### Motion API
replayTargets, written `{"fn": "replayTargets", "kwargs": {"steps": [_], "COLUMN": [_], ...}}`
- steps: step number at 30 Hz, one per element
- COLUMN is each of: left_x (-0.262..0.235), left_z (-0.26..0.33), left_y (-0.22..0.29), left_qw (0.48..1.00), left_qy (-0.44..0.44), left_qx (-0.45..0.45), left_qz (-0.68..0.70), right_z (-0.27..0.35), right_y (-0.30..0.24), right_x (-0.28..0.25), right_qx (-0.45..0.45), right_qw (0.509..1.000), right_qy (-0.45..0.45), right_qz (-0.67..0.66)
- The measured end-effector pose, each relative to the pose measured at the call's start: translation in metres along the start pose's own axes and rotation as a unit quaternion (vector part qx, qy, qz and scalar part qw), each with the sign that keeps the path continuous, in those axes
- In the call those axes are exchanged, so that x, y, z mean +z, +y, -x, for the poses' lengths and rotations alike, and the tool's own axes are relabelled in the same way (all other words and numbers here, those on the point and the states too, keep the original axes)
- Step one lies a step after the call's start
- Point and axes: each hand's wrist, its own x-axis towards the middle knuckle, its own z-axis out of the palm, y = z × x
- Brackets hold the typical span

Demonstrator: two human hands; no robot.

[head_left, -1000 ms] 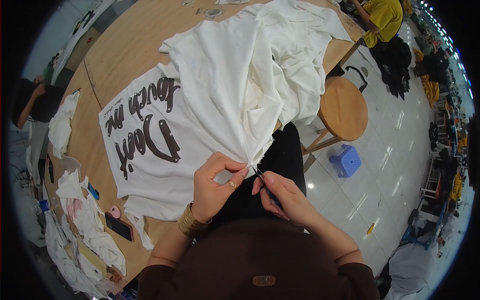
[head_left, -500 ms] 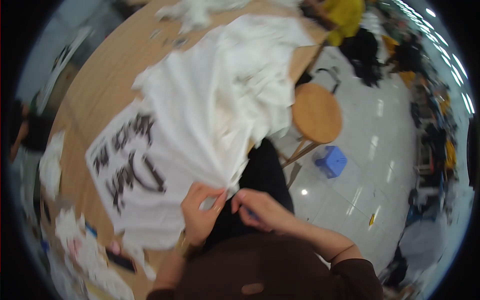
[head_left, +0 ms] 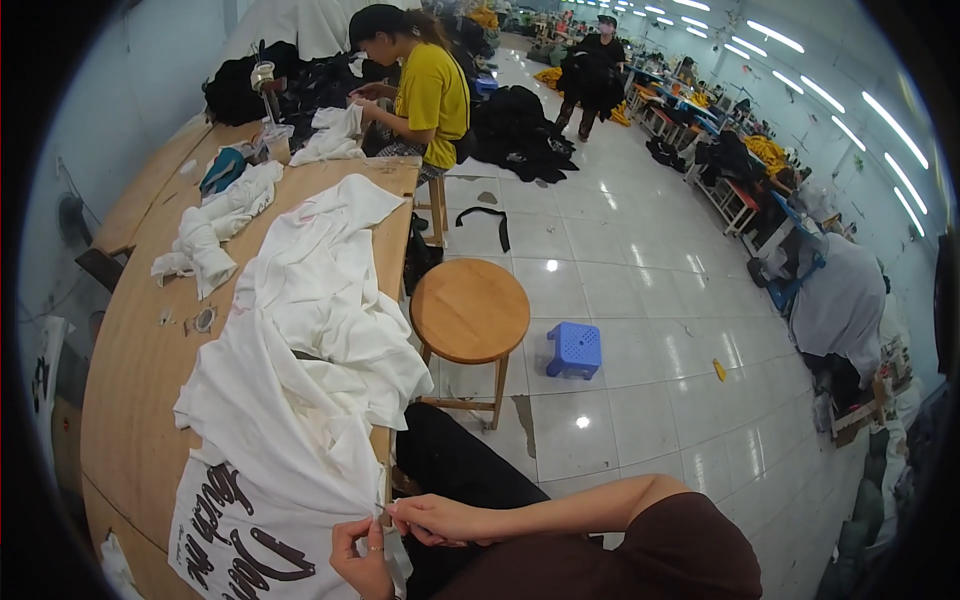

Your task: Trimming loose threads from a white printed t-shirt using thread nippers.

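Note:
A white garment (head_left: pixel 310 330) with dark brush lettering lies rumpled along the wooden table (head_left: pixel 130 400), its near edge drawn toward my lap. My left hand (head_left: pixel 362 560) pinches that edge between thumb and fingers. Close beside it, my right hand (head_left: pixel 440 518) is closed, its fingertips right at the same edge. A small thin thing seems to stick out between the right fingertips, too small to name. My dark-trousered leg is under the hands, beside the table's edge.
Further along the table lie another white cloth piece (head_left: pixel 215 235) and a teal item (head_left: pixel 222 170). A person in yellow (head_left: pixel 435 100) sits at the far end handling white cloth. A round wooden stool (head_left: pixel 470 310) and a small blue stool (head_left: pixel 575 350) stand to the right.
The view has swung up toward the far room, so the hands appear lower. The left hand keeps its pinch on the garment's edge; the right fingertips have come closer to it.

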Motion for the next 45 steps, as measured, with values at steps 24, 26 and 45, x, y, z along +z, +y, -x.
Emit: {"fn": "replayTargets", "kwargs": {"steps": [24, 26, 45], "left_x": [-0.004, -0.004, -0.011], "left_z": [-0.007, -0.009, -0.008], "left_y": [-0.011, -0.012, -0.013], "left_qw": [0.997, 0.997, 0.984], "left_qy": [-0.036, -0.032, -0.048], "left_qx": [-0.069, -0.072, -0.147], "left_qz": [-0.006, -0.012, 0.089], "right_z": [-0.048, -0.049, -0.031], "right_y": [0.023, 0.023, 0.020], "right_x": [-0.003, -0.003, -0.039], "right_qx": [-0.289, -0.285, -0.201], "right_qw": [0.893, 0.898, 0.881], "right_qy": [0.193, 0.185, 0.109], "right_qz": [0.285, 0.279, 0.414]}}
